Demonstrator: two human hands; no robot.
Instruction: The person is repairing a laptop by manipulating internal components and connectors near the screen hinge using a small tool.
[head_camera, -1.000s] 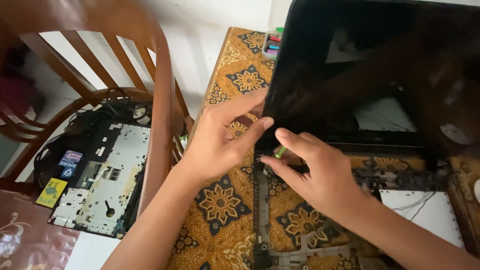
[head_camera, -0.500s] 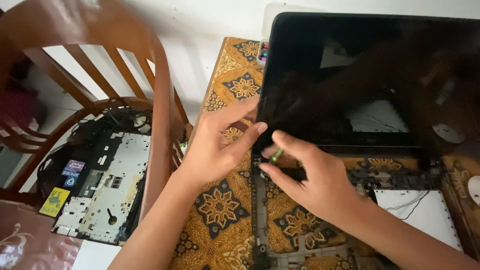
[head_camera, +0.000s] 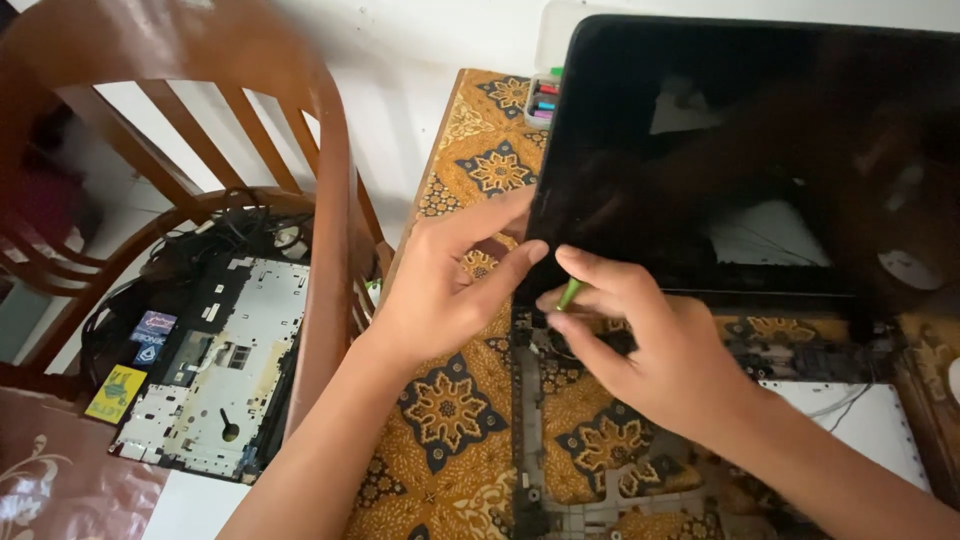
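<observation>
— What are the hands doing from where you stand?

— The left hand (head_camera: 440, 290) is up at the lower left corner of the laptop screen (head_camera: 760, 150). It is partly spread: the forefinger lies stretched along the screen's left edge, the thumb reaches across to the bottom corner, and the other fingers are curled loosely underneath. It touches the black bezel there; whether it truly pinches the edge I cannot tell.

— And the other one?

— The right hand (head_camera: 650, 350) has its fingers drawn together on a small green tool (head_camera: 568, 293), a thin stick pinched between thumb and forefinger. The tip sits right at that same corner of the screen, just beside the left thumb, where the screen meets the stripped black laptop frame (head_camera: 528, 420) lying on the patterned cloth (head_camera: 445, 410).

— So the screen is standing up?

— Tilted up and back, dark, catching reflections. The frame below it is an open skeleton; the brown and gold cloth shows through it.

— Anything else about?

— A wooden chair (head_camera: 330, 190) to the left, with a detached laptop cover (head_camera: 215, 360) on its seat, resting on a tangle of black cables. A small box of coloured pens (head_camera: 543, 97) sits at the far end of the cloth.

— Has anything shifted in the last second?

— Hardly. Both hands have stayed on that corner with the same grips. The left forefinger seems stretched a little further up the edge, and the view has drifted slightly, so the chair shows more.
</observation>
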